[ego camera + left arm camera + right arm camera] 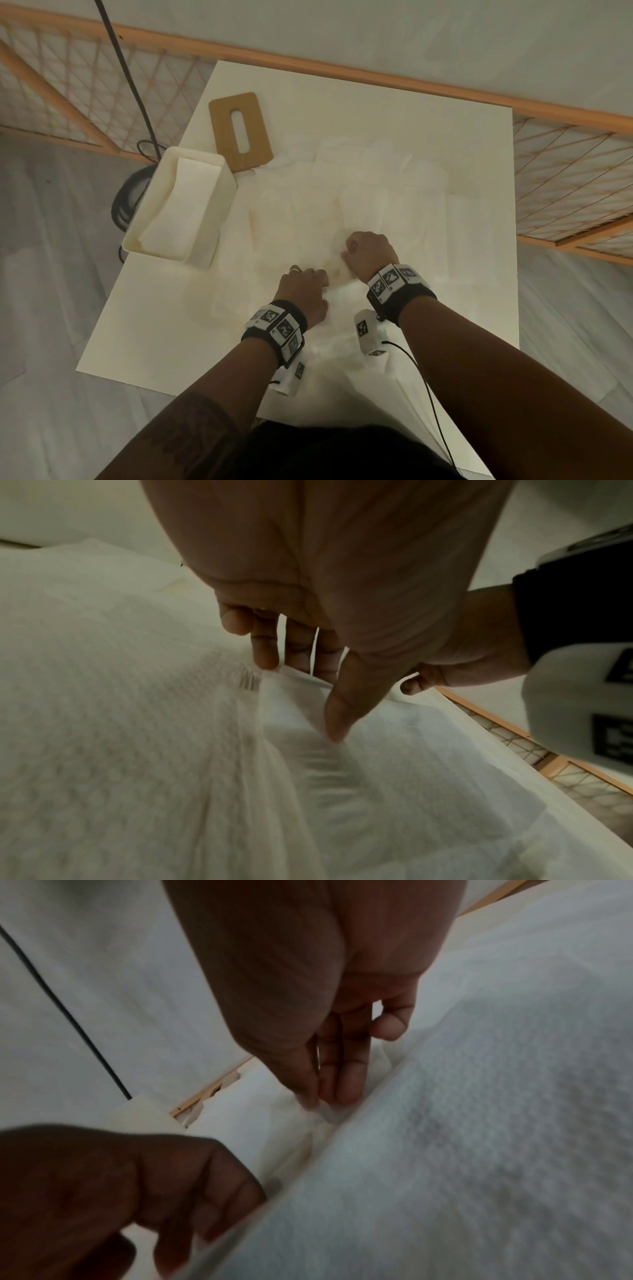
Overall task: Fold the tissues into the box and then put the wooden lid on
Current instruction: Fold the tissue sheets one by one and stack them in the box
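Several white tissues [359, 192] lie spread over the white table [479, 137]. My left hand [305, 291] pinches the edge of one tissue [287, 696] between thumb and fingers. My right hand [368, 253] pinches the same tissue's [329, 1112] edge a little farther away. The tissue hangs toward me off the table's near edge. A cream box [178, 209] stands at the table's left edge with folded tissue inside. The wooden lid [239, 130], with a slot in its middle, lies flat behind the box.
An orange wooden rail with mesh [565, 171] runs behind and to the right of the table. A black cable [126, 68] hangs down at the left and coils on the floor by the box.
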A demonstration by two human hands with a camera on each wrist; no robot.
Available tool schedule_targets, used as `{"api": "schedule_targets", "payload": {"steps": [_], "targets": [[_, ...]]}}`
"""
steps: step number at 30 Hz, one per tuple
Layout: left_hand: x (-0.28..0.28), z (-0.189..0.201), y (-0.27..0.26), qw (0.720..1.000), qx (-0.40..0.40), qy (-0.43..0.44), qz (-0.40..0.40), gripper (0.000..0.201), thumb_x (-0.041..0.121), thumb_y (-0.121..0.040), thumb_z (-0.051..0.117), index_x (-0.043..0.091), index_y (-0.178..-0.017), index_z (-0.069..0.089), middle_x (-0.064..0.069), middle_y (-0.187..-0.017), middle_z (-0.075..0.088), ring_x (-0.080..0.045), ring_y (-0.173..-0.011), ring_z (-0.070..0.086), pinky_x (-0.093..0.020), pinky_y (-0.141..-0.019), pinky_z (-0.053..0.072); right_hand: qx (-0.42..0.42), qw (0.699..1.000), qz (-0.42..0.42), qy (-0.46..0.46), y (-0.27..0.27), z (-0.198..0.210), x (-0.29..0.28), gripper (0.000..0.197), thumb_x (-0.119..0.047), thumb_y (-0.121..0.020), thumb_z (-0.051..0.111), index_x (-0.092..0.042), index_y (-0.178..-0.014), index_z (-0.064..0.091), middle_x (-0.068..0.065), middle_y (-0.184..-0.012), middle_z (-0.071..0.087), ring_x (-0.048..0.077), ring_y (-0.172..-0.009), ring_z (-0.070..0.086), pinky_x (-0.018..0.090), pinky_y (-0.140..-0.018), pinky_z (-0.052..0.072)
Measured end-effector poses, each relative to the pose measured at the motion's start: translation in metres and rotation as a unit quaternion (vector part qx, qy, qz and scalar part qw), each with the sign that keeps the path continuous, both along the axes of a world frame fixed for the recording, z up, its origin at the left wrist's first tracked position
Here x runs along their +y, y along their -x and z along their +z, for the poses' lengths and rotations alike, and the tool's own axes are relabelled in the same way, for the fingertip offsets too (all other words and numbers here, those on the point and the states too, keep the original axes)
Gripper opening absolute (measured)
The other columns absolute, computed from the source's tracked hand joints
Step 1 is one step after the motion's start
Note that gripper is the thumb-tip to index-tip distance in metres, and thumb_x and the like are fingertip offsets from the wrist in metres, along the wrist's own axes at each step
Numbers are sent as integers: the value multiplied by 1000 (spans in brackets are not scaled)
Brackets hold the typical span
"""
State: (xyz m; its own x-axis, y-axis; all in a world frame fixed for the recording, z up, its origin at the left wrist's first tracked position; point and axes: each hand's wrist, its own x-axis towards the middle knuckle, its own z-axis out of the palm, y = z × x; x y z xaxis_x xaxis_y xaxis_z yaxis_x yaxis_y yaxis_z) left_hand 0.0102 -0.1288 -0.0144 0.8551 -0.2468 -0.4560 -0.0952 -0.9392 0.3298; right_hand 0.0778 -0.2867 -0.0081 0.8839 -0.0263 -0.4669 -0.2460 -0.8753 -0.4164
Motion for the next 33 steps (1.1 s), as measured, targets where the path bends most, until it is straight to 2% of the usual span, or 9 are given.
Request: {"api": "schedule_targets", "payload": {"steps": [8,11,14,20,23,25,28,30,33], "targets": [[6,6,-3,999,17,36,22,29,47,-91,63,26,-112,59,6,-112,60,-22,-111,51,-38,-97,42,-60,973,-106,-195,-3,18,-26,11,-28,-92,67,-18,-97,66,-5,-93,68,13,-84,61,17,-70,45],[20,25,-15,984,-1,121,135,42,63,-92,56,22,-85,59,5,-89,62,-18,-86,59,-36,-80,48,-31,899,-187,-396,-7,40,-40,4,-19,-86,59,-16,-87,62,4,-93,67,26,-94,64,36,-85,52],[31,48,-33,949,-53,168,262,61,67,-97,43,13,-69,49,-1,-69,57,-23,-70,54,-36,-68,41,-17,805,-227,-547,-14,60,-55,10,-14,-73,47,-11,-79,54,7,-88,58,24,-87,56,35,-76,48],[25,77,-72,843,46,407,349,90,86,-67,44,25,-131,56,7,-135,59,-13,-119,54,-40,-108,40,60,720,-129,-680,-16,101,-78,33,-26,-52,62,-11,-68,38,2,-65,38,20,-59,35,31,-57,25],[15,90,-73,790,167,489,330,74,78,-85,53,25,-137,56,9,-134,65,-7,-117,62,-36,-111,43,95,711,-117,-687,-13,116,-86,31,-29,-49,60,-13,-61,35,0,-63,27,20,-56,22,31,-55,19],[8,96,-64,746,233,531,328,42,48,-100,52,16,-121,67,0,-112,76,-14,-100,73,-32,-90,58,117,706,-134,-685,-12,117,-89,30,-26,-49,61,-12,-62,38,2,-66,28,23,-59,21,33,-57,21],[3,88,-56,760,178,542,313,29,18,-91,73,6,-116,71,-13,-111,75,-28,-102,72,-40,-86,59,118,704,-193,-673,-12,110,-96,29,-28,-64,69,-6,-83,64,9,-82,57,27,-72,50,35,-68,38],[3,77,-54,771,114,526,342,36,24,-78,86,11,-110,75,-12,-111,75,-33,-105,71,-50,-95,56,120,729,-224,-636,-6,99,-101,51,-55,-87,60,-11,-107,75,11,-104,70,31,-92,65,40,-81,49],[6,70,-50,774,47,502,383,51,52,-69,83,16,-105,76,-7,-109,76,-31,-107,70,-57,-101,51,155,763,-216,-589,9,80,-101,87,-77,-85,49,-11,-142,56,18,-135,64,38,-124,61,53,-104,46]]}}
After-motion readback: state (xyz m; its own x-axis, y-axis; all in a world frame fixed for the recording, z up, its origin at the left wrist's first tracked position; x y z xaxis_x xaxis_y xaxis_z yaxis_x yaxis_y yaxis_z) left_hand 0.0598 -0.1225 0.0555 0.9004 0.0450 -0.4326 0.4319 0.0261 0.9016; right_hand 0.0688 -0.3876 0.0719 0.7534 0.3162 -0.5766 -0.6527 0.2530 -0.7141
